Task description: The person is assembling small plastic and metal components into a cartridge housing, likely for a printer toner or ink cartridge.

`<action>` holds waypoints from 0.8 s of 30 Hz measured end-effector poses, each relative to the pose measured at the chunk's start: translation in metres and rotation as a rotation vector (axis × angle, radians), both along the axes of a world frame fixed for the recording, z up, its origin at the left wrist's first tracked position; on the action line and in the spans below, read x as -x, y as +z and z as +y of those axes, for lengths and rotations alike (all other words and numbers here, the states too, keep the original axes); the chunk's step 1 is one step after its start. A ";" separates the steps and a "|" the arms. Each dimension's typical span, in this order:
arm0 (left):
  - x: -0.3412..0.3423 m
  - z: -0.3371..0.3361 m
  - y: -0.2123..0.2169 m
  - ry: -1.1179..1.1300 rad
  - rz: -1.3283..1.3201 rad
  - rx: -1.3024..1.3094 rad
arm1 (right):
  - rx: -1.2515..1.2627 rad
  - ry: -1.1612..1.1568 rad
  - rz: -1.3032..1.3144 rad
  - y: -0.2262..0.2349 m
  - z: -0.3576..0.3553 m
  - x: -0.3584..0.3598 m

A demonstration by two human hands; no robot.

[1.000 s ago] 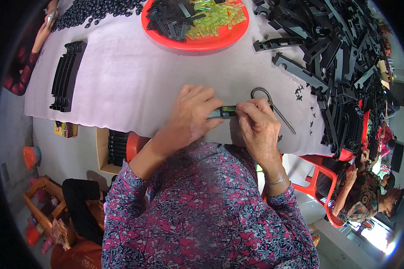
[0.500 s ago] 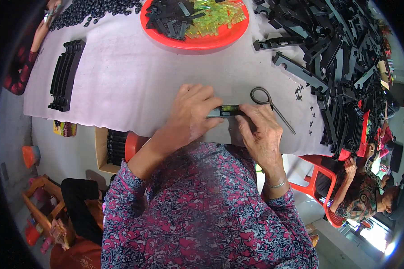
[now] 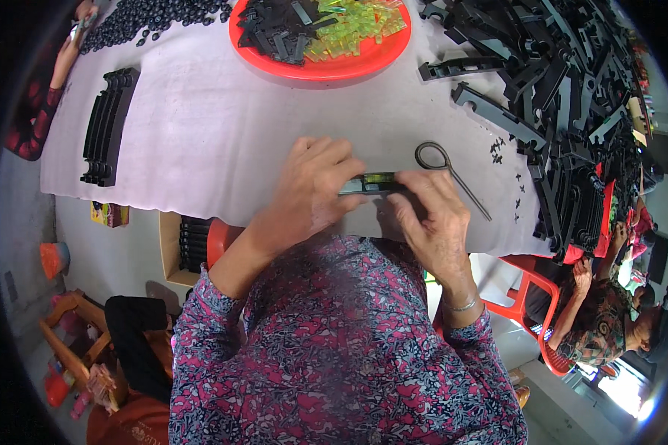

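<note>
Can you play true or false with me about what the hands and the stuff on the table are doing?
1. Both hands hold a black strip with a green piece in it. True: the left hand and the right hand grip the black strip between them.
2. The red tray is empty. False: the red tray holds black parts and yellow-green clear pieces.
3. A metal wire tool with a loop lies right of the hands. True: the wire tool rests on the white cloth.
4. The neat stack of black strips lies on the person's right. False: the stack lies on the left; a loose heap of black parts is on the right.
</note>
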State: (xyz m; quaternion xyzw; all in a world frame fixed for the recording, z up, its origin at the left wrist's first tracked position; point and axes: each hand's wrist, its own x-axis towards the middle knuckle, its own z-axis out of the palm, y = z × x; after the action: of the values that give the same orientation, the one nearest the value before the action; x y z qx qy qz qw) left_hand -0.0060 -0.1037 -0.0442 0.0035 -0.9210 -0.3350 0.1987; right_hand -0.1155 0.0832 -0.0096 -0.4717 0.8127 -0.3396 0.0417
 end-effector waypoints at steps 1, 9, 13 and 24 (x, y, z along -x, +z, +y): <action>0.000 0.001 0.001 0.014 -0.004 -0.005 | -0.005 -0.025 -0.019 0.002 0.000 0.002; 0.008 0.002 0.006 0.013 -0.055 0.069 | -0.159 0.192 0.159 0.014 -0.017 0.037; 0.010 0.003 0.006 0.026 -0.039 0.063 | -0.309 0.353 -0.042 0.010 -0.033 0.049; 0.000 0.020 -0.004 0.170 0.071 0.003 | -0.444 0.433 -0.393 0.017 -0.053 0.051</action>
State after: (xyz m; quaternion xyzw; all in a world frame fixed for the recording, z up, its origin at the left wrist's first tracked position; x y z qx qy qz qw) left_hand -0.0056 -0.0833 -0.0483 0.0695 -0.9102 -0.3154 0.2592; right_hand -0.1660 0.0302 0.0073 -0.5382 0.7243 -0.2222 0.3693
